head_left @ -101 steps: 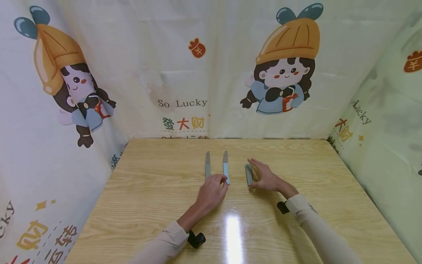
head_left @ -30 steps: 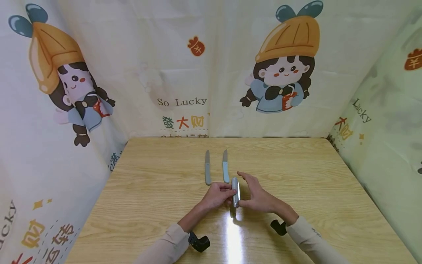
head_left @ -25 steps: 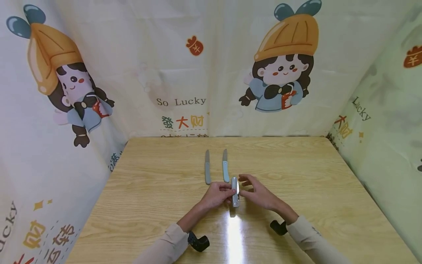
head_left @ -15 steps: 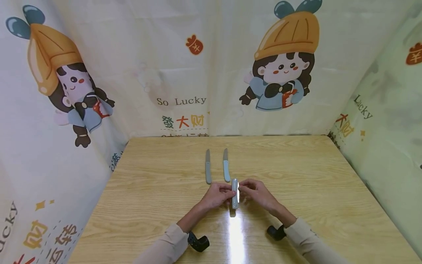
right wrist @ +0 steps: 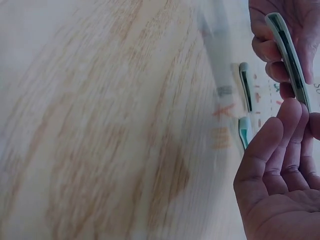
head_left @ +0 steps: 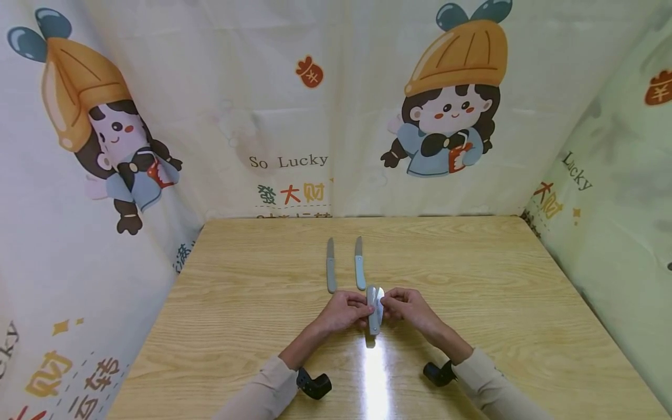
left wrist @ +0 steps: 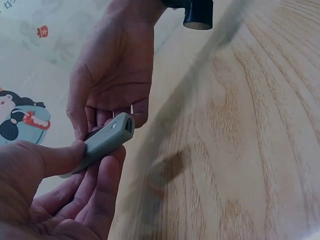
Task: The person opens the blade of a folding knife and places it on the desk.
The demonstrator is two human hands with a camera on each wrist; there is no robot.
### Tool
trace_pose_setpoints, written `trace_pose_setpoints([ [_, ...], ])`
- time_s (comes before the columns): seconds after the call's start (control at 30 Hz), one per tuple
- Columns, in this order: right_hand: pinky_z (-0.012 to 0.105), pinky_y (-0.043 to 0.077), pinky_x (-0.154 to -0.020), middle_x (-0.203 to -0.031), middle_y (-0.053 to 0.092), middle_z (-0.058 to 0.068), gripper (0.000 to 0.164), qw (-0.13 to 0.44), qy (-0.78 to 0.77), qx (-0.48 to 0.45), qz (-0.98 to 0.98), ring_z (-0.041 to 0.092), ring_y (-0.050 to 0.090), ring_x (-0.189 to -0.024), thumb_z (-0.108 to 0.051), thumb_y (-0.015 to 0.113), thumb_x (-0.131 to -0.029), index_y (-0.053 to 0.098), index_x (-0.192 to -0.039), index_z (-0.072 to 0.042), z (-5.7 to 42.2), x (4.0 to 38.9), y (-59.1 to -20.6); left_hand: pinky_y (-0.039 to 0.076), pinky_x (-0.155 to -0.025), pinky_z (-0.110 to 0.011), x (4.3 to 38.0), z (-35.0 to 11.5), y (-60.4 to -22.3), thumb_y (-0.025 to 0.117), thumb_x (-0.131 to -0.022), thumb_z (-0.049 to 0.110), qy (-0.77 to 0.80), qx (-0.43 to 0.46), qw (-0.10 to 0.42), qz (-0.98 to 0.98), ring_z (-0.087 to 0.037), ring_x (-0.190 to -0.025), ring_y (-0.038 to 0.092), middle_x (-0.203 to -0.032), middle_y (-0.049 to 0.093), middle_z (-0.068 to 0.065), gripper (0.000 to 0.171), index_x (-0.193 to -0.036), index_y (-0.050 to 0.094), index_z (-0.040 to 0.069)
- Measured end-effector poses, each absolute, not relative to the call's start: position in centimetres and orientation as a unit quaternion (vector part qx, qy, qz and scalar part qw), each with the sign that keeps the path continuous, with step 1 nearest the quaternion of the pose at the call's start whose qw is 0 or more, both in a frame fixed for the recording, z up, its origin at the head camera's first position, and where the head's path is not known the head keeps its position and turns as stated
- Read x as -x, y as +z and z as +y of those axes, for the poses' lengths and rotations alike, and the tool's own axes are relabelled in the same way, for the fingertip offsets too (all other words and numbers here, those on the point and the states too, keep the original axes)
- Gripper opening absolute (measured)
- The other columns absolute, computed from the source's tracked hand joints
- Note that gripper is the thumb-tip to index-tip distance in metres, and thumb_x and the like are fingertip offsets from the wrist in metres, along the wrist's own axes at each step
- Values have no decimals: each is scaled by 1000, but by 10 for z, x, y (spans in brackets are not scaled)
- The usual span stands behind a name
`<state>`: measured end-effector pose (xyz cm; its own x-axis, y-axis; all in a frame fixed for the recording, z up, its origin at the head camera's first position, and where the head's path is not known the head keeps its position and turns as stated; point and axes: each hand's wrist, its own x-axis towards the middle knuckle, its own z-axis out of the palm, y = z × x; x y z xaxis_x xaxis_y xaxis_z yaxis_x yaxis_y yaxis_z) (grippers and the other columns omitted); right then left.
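Note:
My left hand (head_left: 342, 311) grips the grey-green handle of a folding knife (head_left: 373, 324) above the table, thumb on one side and fingers on the other. The blade (head_left: 380, 300) stands partly out of the handle on its right side. With thumb and fingertips, my right hand (head_left: 415, 310) pinches that blade. In the left wrist view the handle (left wrist: 106, 142) slants between both hands, its slotted end toward the camera. The right wrist view shows the slot along the handle (right wrist: 288, 57); the blade is hidden behind fingers there.
Beyond the hands, a grey knife (head_left: 331, 271) and a light blue knife (head_left: 359, 268) lie unfolded side by side, blades pointing away. The wooden table (head_left: 236, 280) ends at a printed curtain (head_left: 362, 116). Black wrist cameras (head_left: 314, 383) hang below the sleeves.
The knife went from the table at right into my left hand. My right fingers moved in, closed on the blade and swung it partly out of the handle.

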<state>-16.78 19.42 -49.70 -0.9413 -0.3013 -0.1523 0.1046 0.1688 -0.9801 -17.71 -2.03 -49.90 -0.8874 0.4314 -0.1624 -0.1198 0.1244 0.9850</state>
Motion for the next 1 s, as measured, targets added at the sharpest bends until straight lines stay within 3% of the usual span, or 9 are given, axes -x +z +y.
trace_pose_setpoints([
  [0.43,29,51,-68,-84,67,7,25,153,-645,53,747,17,63,-78,-17,61,-103,64,-101,8,193,167,-499,60,-68,-40,175,-23,-499,71,-95,3,671,-93,210,705,-20,-69,69,-89,73,-14,20,-109,69,-12],
  [0.7,31,54,-72,-87,70,8,35,158,-652,59,740,17,66,-79,-20,62,-103,62,-118,12,193,164,-498,59,-65,-35,175,-24,-499,72,-95,3,669,-89,210,707,-16,-67,67,-88,73,-14,20,-108,69,-12],
  [1.0,31,54,-74,-84,67,6,35,148,-651,56,742,16,64,-79,-18,61,-104,63,-116,15,193,163,-501,60,-64,-37,173,-23,-499,71,-95,3,678,-86,203,701,-17,-66,68,-88,73,-18,20,-108,69,-13],
])
